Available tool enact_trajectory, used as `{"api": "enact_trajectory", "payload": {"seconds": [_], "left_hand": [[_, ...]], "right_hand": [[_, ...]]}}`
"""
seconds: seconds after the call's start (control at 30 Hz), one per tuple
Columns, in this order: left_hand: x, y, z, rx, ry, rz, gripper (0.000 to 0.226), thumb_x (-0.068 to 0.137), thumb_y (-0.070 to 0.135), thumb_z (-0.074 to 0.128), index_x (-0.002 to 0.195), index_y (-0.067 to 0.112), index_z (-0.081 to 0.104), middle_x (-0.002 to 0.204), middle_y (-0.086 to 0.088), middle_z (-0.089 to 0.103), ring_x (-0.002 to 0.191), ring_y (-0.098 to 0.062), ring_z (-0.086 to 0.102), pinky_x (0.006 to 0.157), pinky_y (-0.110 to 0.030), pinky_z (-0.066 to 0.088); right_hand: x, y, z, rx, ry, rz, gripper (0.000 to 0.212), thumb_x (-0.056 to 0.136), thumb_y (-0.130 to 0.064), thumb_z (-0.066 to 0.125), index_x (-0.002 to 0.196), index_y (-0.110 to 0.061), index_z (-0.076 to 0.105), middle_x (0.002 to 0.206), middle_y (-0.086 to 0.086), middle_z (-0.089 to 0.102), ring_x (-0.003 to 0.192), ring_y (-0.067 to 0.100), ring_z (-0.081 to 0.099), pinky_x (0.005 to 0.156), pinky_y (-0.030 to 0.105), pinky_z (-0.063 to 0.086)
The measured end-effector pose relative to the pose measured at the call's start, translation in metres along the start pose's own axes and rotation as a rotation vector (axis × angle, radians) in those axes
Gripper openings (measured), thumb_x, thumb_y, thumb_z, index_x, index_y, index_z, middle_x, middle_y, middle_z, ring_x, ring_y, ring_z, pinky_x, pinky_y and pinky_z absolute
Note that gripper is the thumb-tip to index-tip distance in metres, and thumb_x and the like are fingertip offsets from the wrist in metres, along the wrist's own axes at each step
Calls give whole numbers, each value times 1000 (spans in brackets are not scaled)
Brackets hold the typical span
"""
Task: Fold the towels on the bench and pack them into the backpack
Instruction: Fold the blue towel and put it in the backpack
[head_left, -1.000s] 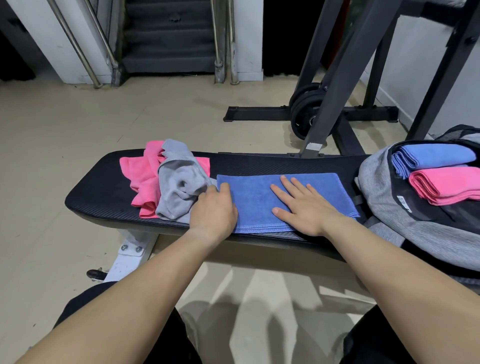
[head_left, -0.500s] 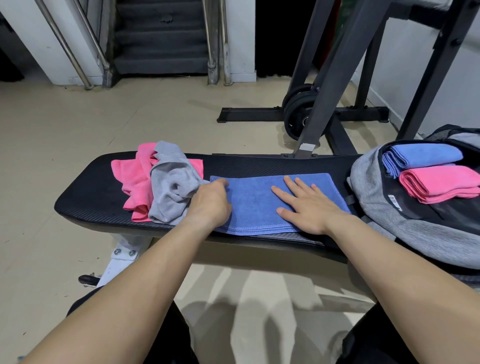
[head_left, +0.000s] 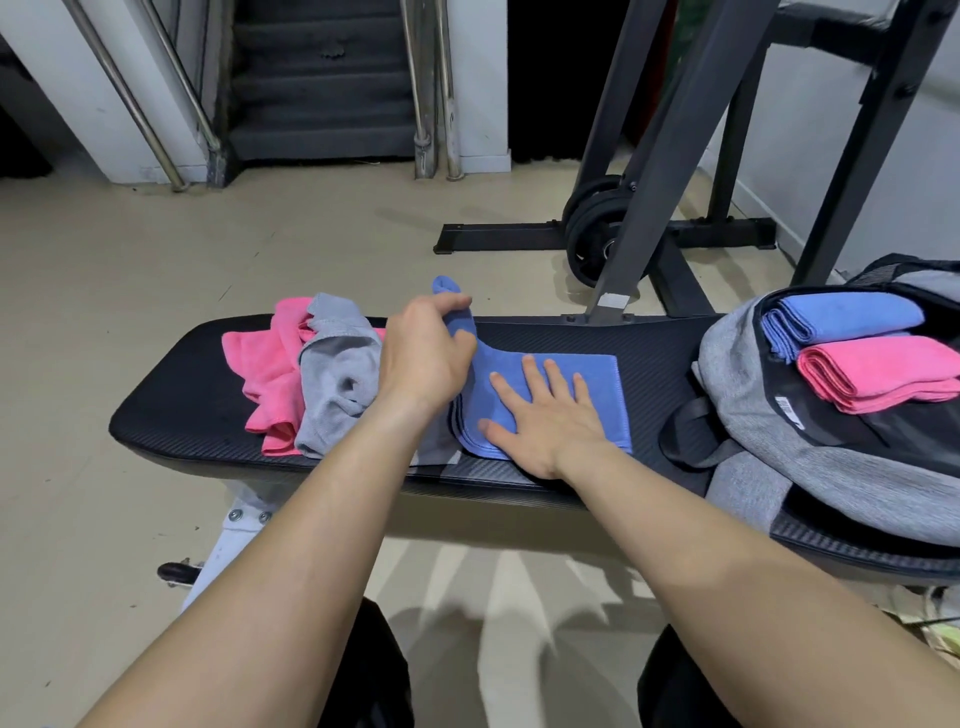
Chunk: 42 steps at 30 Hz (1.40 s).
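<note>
L hand (head_left: 423, 358) grips the left end of the blue towel (head_left: 587, 374), fingers & thumb curled round it; that end is held up off the bench (head_left: 171, 415), its tip poking above the knuckles. R hand (head_left: 545, 415) lies flat on the same towel, fingers straight & spread, heel of the palm at the bench's near edge; it presses the right part down. The towel's right part lies flat around mid-bench, from the near edge most of the way to the far edge.

Toward the bench's left end there's a crumpled heap: grey towel (head_left: 337, 374) partly over a pink towel (head_left: 265, 364); the grey one is just beside the L hand.

The backpack (head_left: 753, 395) lies open on the bench's right end, apart from the towel being handled; inside it a folded blue towel (head_left: 847, 314) sits on the far side & a folded pink towel (head_left: 878, 374) on the near side, the two touching.

Beyond the bench's far edge, weight plates (head_left: 592, 228) stand on the floor by a black rack (head_left: 675, 156).
</note>
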<state>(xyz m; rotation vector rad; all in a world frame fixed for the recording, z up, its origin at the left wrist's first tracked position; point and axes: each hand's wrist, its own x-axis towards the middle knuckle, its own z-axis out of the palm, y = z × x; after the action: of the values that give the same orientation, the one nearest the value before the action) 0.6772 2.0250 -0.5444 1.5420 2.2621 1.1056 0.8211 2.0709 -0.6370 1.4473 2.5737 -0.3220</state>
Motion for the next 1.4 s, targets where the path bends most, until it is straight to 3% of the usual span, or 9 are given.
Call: {"api": "enact_trajectory", "payload": {"seconds": [0.2,0.3,0.43,0.57,0.87,1.2,1.27,1.33,1.4], "left_hand": [[-1,3,17,31,-49,78,46,90,8,57,134,19,61,138,-1,58,128,-18,52,96,-15,30],[-3,5,25,50,-88,118,46,89,10,59,133,19,62,136,-3,59,127,-20,52,101,-23,35],[-8,10,42,93,-160,161,45,89,13,61,133,22,62,139,-1,56,128,-21,50,102,-30,39],[-13,19,60,173,-229,182,46,92,14,59,137,22,59,145,-1,51,131,-22,47,101,-34,42],[-25,48,112,229,-349,200,46,96,18,54,142,17,54,146,-3,46,124,-22,54,86,-33,47],[-32,57,126,271,-460,243,40,92,26,59,131,16,61,134,-6,51,121,-26,54,92,-37,48],[-30,56,119,189,-516,252,42,91,31,62,132,22,62,131,-2,58,117,-21,57,96,-33,47],[-25,54,105,-43,-542,186,38,92,34,61,129,27,63,121,6,69,97,-13,66,93,-30,49],[-14,46,92,-128,-411,181,28,93,32,60,120,30,68,107,12,73,88,-11,69,88,-31,52]], "right_hand": [[1,3,-4,-9,3,-37,78,91,-79,12,157,-43,-7,166,2,-21,152,26,-22,121,53,-12],[-7,25,-15,14,39,-61,80,92,-78,15,159,-38,0,167,0,-14,154,23,-15,123,50,-9],[-23,72,-27,14,129,-10,72,99,-65,27,160,-29,15,169,2,0,155,24,0,124,48,-1],[-38,104,-25,18,96,60,62,104,-50,32,159,-28,17,169,1,4,154,25,7,124,48,4],[-46,117,-12,106,-31,76,64,103,-55,29,159,-39,4,169,-3,-2,155,27,-2,124,48,0],[-42,123,-9,146,-26,65,64,101,-53,34,159,-39,9,169,-4,-1,154,28,-3,124,48,1],[-40,124,-11,173,-27,63,59,101,-45,38,157,-37,20,169,-3,4,154,30,2,124,48,5],[-36,126,-15,235,8,67,52,102,-34,39,153,-35,33,166,1,18,151,32,15,123,47,17],[-33,126,-22,307,138,116,50,101,-24,39,150,-26,41,157,6,36,143,34,34,115,46,33]]}}
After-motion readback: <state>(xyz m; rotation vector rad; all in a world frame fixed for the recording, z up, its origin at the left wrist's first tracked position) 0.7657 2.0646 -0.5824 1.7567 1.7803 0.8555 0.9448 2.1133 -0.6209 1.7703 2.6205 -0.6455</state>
